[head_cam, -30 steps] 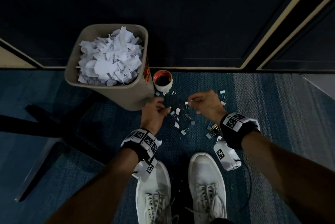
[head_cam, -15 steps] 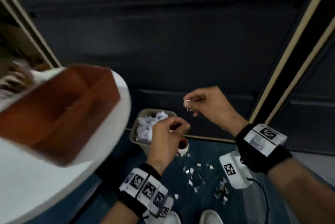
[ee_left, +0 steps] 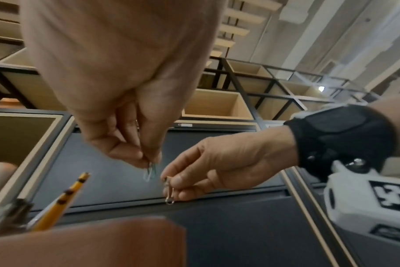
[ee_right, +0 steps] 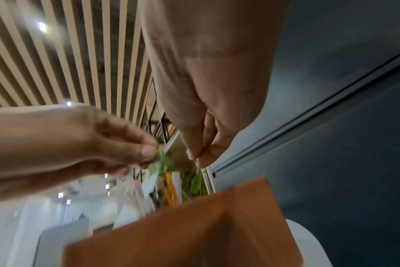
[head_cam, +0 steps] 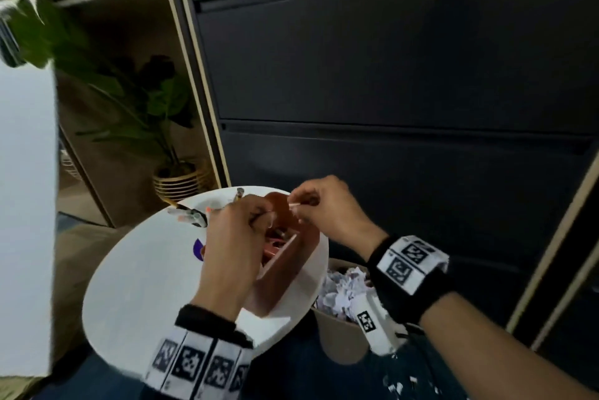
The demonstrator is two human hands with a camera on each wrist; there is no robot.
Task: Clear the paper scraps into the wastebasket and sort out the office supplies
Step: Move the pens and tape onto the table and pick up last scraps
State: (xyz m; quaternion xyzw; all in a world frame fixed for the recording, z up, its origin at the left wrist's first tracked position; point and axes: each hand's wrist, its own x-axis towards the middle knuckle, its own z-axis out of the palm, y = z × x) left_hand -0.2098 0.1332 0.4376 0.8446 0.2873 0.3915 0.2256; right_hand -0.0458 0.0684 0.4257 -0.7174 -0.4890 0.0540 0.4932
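Both hands are held over the brown box (head_cam: 291,257) on the white table (head_cam: 136,286), so that what is released should fall inside. A paper clip (ee_left: 150,172) is pinched by the left hand (head_cam: 233,244), and another clip (ee_left: 169,192) by the right hand (head_cam: 327,208). Paper scraps (head_cam: 343,296) are heaped in the wastebasket (head_cam: 340,338) below the table edge; pencils (head_cam: 188,213) are kept beside the box.

The left hand (ee_left: 117,75) is pinching a pale green wire paper clip (ee_left: 150,171) by its top – the clip is hanging down. Just beside it, the right hand (ee_left: 222,166) is pinching a copper-coloured wire paper clip (ee_left: 169,191) above a brown wooden box (ee_left: 87,242); a yellow-and-black striped pencil (ee_left: 62,198) is leaning at left.
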